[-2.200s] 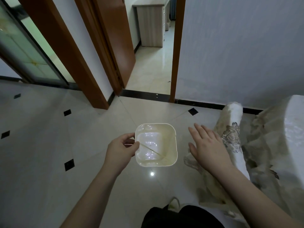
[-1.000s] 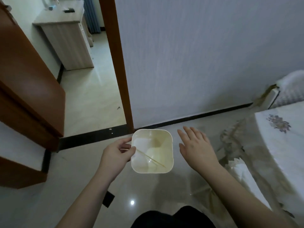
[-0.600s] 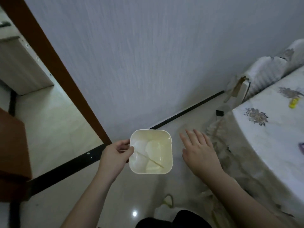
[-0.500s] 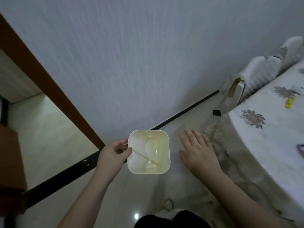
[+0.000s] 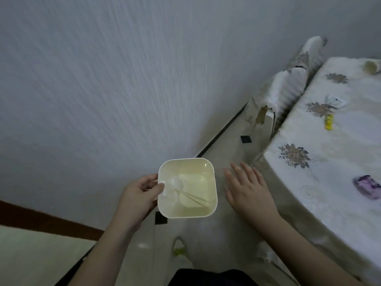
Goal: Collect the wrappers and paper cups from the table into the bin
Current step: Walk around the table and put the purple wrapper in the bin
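Left hand (image 5: pixel 138 196) pinched the square cream plastic bin (image 5: pixel 187 187) by its rim; right hand (image 5: pixel 248 187) spread, empty, beside it.

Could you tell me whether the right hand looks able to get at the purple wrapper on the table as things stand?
Probably yes. The right hand is open and empty, and the purple wrapper lies near the edge of the table to its right, with nothing between them. The left hand holds the bin.

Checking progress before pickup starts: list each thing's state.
Bin: carried upright, some litter inside.
Left hand: gripping the bin rim.
Right hand: open, empty.
Cup: lying on the table.
Yellow wrapper: on table.
Purple wrapper: on table.
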A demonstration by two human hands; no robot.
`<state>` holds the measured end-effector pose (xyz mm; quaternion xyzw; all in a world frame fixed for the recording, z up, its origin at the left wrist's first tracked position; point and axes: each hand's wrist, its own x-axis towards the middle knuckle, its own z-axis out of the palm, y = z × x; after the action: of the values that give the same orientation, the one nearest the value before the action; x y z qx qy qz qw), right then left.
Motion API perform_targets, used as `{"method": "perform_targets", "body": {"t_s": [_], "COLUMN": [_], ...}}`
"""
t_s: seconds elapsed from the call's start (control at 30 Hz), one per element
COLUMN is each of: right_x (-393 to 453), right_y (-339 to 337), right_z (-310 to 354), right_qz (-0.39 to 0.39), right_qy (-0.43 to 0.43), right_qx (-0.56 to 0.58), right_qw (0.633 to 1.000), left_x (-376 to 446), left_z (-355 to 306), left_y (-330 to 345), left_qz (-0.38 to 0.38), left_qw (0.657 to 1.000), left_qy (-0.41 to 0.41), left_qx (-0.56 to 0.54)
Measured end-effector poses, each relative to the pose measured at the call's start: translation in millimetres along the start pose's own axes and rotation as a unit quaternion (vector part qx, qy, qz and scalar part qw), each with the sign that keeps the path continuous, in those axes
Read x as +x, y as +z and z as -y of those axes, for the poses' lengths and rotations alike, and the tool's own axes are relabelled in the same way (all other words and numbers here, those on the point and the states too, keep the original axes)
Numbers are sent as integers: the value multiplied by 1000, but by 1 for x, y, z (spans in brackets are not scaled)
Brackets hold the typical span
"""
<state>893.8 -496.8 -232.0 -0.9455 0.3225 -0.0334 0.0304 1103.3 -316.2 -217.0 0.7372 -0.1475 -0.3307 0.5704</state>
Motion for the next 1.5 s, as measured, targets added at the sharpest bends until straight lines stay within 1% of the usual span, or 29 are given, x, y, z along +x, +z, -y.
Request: {"method": "perform_targets", "body": {"t_s": [0.13, 0.3, 0.43, 0.53, 0.73, 0.9, 1.03, 1.2, 1.33, 1.5], "right_x": [36, 71, 83, 86, 83, 73, 74, 84, 85, 71], "right_y": [4, -5, -8, -7, -11, -2, 11, 6, 8, 13], "right_z": [-6, -9, -17, -23, -44, -84, -127, -179, -219, -250], "right_qz": [9, 16, 26, 28, -8, -6, 22, -7, -18, -9], "right_qy": [53, 123, 193, 250, 342, 393, 422, 444, 453, 501], "right_qx": [-26, -41, -51, -46, -38, -31, -11, 9, 30, 45], "right_qw": [998, 991, 979, 967, 939, 919, 906, 896, 891, 864], "left_x": [63, 133, 182, 207, 236, 250, 260, 267, 272, 273], "left_z": [-16, -45, -63, -72, -91, -97, -104, -122, -125, -131], "left_y": [10, 18, 31, 54, 115, 173, 215, 266, 307, 363], "left_qz": [48, 119, 173, 223, 294, 335, 353, 388, 394, 432], "left_qw": [998, 992, 984, 974, 953, 938, 928, 913, 908, 888], "left_qy": [18, 18, 9, 0, 4, 1, -1, 12, 26, 29], "left_qx": [22, 34, 42, 44, 74, 91, 116, 128, 140, 156]}}
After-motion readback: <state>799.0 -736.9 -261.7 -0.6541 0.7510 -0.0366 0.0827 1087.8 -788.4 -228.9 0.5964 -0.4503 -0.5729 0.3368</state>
